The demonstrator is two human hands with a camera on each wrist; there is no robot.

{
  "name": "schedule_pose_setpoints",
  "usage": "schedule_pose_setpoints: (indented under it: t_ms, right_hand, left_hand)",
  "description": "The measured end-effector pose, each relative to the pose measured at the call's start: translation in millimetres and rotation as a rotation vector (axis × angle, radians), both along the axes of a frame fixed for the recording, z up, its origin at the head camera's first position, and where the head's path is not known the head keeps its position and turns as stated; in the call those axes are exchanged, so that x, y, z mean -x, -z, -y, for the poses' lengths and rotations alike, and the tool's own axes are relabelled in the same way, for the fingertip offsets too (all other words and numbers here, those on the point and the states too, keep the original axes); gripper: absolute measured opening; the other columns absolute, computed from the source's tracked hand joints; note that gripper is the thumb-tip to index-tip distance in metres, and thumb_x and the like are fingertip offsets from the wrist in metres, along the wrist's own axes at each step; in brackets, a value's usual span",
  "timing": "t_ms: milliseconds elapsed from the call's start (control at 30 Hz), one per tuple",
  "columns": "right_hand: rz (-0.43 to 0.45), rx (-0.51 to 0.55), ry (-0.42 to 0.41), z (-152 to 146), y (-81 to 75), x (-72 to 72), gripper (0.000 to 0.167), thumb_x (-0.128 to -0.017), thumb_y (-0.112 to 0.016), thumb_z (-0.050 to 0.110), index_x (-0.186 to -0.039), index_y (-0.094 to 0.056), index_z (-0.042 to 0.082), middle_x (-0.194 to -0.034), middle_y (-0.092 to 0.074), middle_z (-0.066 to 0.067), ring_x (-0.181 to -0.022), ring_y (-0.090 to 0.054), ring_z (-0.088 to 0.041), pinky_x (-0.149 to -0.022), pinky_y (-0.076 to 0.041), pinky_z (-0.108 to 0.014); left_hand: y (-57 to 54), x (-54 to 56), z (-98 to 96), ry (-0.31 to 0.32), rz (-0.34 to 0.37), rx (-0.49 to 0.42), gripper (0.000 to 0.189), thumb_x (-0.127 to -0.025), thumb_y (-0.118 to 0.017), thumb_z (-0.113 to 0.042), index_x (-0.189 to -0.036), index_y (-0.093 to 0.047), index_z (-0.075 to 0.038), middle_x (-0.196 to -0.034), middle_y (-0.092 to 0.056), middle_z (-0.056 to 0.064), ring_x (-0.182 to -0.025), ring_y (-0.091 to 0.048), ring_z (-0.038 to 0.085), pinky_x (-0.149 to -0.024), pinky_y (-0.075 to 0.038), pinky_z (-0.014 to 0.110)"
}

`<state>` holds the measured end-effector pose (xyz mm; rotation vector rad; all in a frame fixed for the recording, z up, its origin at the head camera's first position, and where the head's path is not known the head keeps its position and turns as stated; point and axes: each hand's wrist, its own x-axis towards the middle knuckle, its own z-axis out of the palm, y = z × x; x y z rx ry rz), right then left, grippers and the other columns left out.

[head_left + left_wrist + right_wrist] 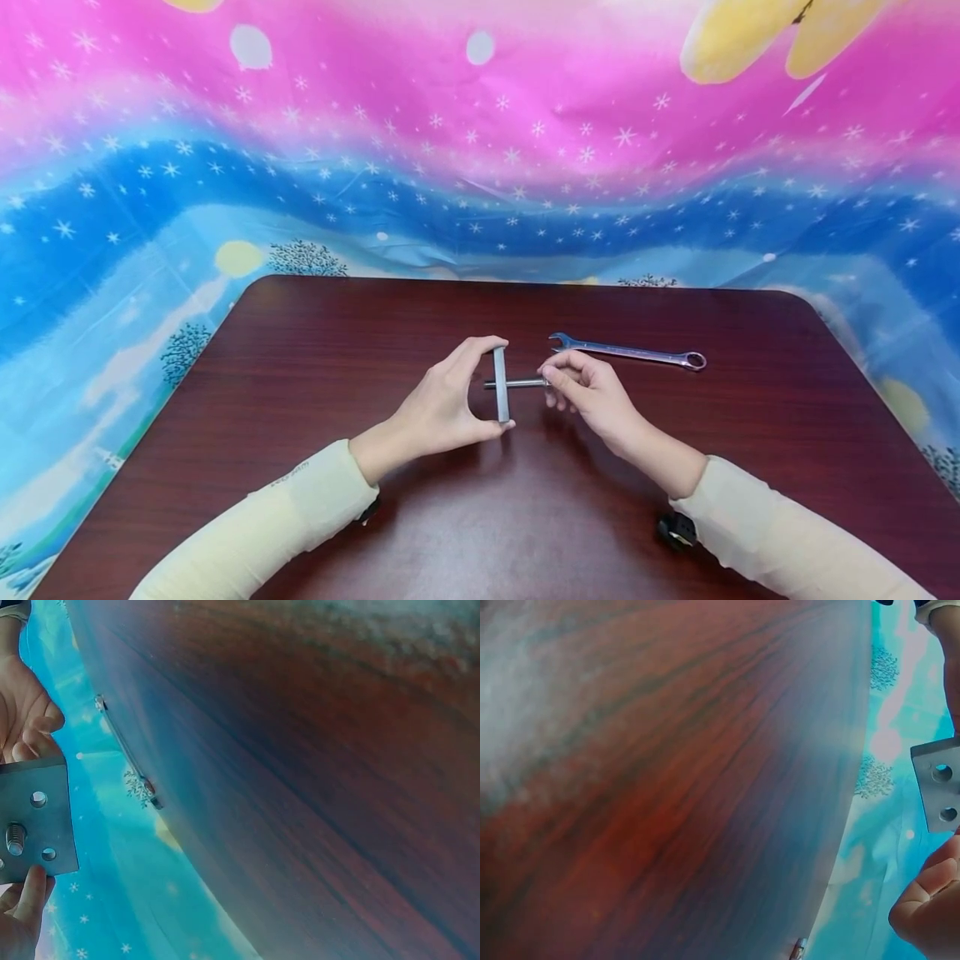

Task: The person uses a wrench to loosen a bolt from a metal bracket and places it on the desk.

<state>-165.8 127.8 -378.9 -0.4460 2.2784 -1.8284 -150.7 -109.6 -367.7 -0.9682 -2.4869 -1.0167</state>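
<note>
My left hand [444,402] holds a flat grey metal plate [502,400] on edge above the table, thumb at the near edge and fingers at the far edge. A bolt [527,383] passes through the plate, its tip showing on the left side. At the bolt's right end, the thumb and fingers of my right hand [596,396] pinch it and hide its head. In the left wrist view the plate [56,817] shows several round holes, with the bolt's threaded tip [15,840] sticking out. Part of the plate [931,787] with two holes appears in the right wrist view.
A combination wrench [630,351] lies on the dark red-brown table [315,358], just beyond my right hand. Behind the table hangs a pink and blue cloth [450,150] with printed snowflakes, which also runs down both sides.
</note>
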Motion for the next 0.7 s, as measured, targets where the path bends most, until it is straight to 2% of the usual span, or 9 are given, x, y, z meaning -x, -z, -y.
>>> schedule_pose_setpoints:
  t_ms: [100, 233, 333, 533, 633, 700]
  right_hand:
    - [-0.027, -0.013, 0.001, -1.2, 0.3, -0.7, 0.023, -0.095, -0.063, 0.006, -0.114, -0.059, -0.005, -0.085, -0.068, 0.003, -0.071, -0.06, -0.017, -0.063, -0.051, -0.028]
    - [-0.054, -0.012, -0.023, -3.3, 2.0, 0.3, 0.029, -0.09, -0.068, 0.001, -0.117, -0.059, -0.003, -0.101, -0.068, -0.008, -0.079, -0.062, -0.021, -0.069, -0.054, -0.03]
    - [-0.037, -0.007, -0.04, -4.3, 2.8, 1.8, 0.026, -0.093, -0.066, 0.005, -0.117, -0.059, -0.002, -0.095, -0.07, -0.01, -0.076, -0.062, -0.021, -0.068, -0.055, -0.031]
    - [-0.011, -0.025, -0.036, -4.0, 1.1, 3.1, 0.021, -0.101, -0.057, 0.015, -0.113, -0.06, -0.001, -0.074, -0.069, 0.003, -0.064, -0.058, -0.022, -0.057, -0.048, -0.031]
    - [-0.013, -0.023, -0.029, -4.0, 0.5, 3.0, 0.022, -0.101, -0.057, 0.014, -0.112, -0.06, -0.005, -0.074, -0.068, 0.004, -0.064, -0.058, -0.021, -0.057, -0.047, -0.03]
    - [-0.024, -0.019, -0.028, -4.2, 0.9, 2.5, 0.022, -0.098, -0.06, 0.01, -0.113, -0.059, -0.006, -0.08, -0.069, 0.002, -0.068, -0.059, -0.018, -0.06, -0.049, -0.028]
  left_hand:
    - [0.0, 0.6, 0.5, -0.011, -0.002, 0.007, 0.09, -0.066, -0.091, -0.028, -0.14, -0.043, -0.01, -0.13, -0.056, 0.001, -0.104, -0.057, 0.012, -0.082, -0.056, 0.032]
    - [-0.2, 1.5, 1.8, -0.03, 0.004, 0.02, 0.091, -0.066, -0.091, -0.029, -0.141, -0.042, -0.012, -0.131, -0.055, 0.0, -0.103, -0.057, 0.012, -0.082, -0.055, 0.03]
    - [-1.0, 1.7, 1.7, -0.028, 0.012, 0.022, 0.09, -0.067, -0.091, -0.029, -0.141, -0.042, -0.013, -0.132, -0.055, -0.001, -0.105, -0.057, 0.011, -0.083, -0.055, 0.03]
    - [-1.9, 1.0, 0.3, -0.02, 0.022, 0.023, 0.091, -0.067, -0.091, -0.03, -0.141, -0.042, -0.013, -0.131, -0.055, -0.001, -0.102, -0.057, 0.011, -0.082, -0.055, 0.029]
    - [-1.9, 0.5, -0.4, -0.014, 0.026, 0.02, 0.091, -0.067, -0.091, -0.03, -0.141, -0.042, -0.012, -0.131, -0.055, -0.001, -0.102, -0.057, 0.011, -0.082, -0.056, 0.029]
    - [-1.7, 0.3, -0.6, -0.014, 0.028, 0.019, 0.091, -0.066, -0.091, -0.029, -0.141, -0.042, -0.012, -0.132, -0.055, -0.001, -0.102, -0.057, 0.011, -0.082, -0.056, 0.029]
